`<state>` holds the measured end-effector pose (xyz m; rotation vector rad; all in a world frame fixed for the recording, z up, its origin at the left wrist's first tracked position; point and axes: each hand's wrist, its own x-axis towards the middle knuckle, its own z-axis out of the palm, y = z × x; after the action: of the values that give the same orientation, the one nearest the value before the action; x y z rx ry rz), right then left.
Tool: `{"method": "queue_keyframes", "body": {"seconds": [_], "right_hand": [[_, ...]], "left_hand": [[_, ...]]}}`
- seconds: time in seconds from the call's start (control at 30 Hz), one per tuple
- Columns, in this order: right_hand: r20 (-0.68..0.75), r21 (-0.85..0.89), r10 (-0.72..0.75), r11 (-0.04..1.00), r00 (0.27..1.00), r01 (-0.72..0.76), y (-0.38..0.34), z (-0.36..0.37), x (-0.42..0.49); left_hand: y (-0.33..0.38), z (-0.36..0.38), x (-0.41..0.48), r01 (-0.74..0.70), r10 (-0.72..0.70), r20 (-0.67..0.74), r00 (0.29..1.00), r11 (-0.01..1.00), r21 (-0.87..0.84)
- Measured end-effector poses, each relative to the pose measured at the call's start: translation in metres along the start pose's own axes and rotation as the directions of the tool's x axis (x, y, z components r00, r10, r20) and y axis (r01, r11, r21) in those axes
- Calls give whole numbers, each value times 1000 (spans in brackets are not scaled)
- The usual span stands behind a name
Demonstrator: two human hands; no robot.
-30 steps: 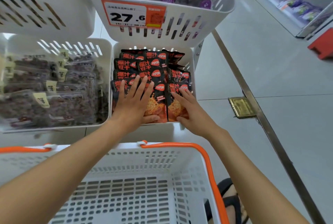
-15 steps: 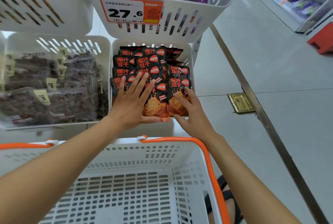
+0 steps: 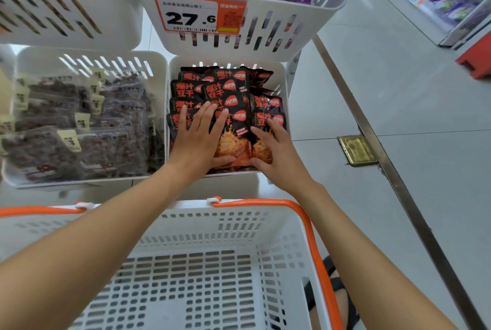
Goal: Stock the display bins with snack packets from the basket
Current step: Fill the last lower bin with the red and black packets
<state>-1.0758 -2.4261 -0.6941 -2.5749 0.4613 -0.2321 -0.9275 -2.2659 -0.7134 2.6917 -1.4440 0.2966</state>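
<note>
The white basket (image 3: 202, 226) with its orange handle was set just in front of the lower display bin (image 3: 228, 183). No packets were seen on the part of its perforated floor not hidden by the arms. The stocking was therefore judged almost done, and the step in hand was taken to be the settling of the load.

Inside that bin, black-and-red snack packets (image 3: 233, 106) were stacked in overlapping rows from back wall to front rim. The left hand (image 3: 198, 141) was laid on the bin's left and middle rows, fingers straight, spread and pressed flat, with the thumb set along the front packet's lower edge. The right hand (image 3: 276, 151) was laid on the bin's right row, fingers loosely extended. Nothing was seen to be pinched by either hand.

The next move was judged to call for even downward pressure, so that the slippery rows would be seated below the rim, and then for both hands to be lifted clear.

A pale tiled floor (image 3: 398, 90) was spread to the right of the bin. An upper bin (image 3: 292, 24) of purple packets was mounted directly above it, and a neighbouring bin (image 3: 159, 64) of clear bags stood to its left. On the floor to the bin's right a metal strip (image 3: 372, 138) was laid, with a brass plate (image 3: 357, 150) beside it. A price tag (image 3: 199, 14) was fixed to the upper bin.
</note>
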Motion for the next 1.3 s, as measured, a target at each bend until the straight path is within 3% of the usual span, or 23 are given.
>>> {"method": "queue_keyframes", "body": {"seconds": [0.2,0.47,0.57,0.67,0.93,1.3], "right_hand": [[-71,77,23,997,997,-18,0,1,-3],[-43,97,53,994,998,-48,2,-1,-6],[-46,116,66,991,997,-60,4,-1,-5],[-36,93,69,993,997,-65,4,1,-5],[-53,142,85,987,995,-77,5,4,-4],[-69,141,88,987,994,-78,-1,-1,-6]], "left_hand": [[-5,-4,-3,-103,101,38,994,994,35],[-6,-7,-8,-131,132,127,983,991,-15],[-4,-18,-1,-135,132,-31,991,983,-121],[2,-23,5,-167,147,-170,974,980,-108],[-21,-12,-1,-167,171,26,985,980,-109],[-23,-14,-5,-115,127,89,988,986,-124]]}}
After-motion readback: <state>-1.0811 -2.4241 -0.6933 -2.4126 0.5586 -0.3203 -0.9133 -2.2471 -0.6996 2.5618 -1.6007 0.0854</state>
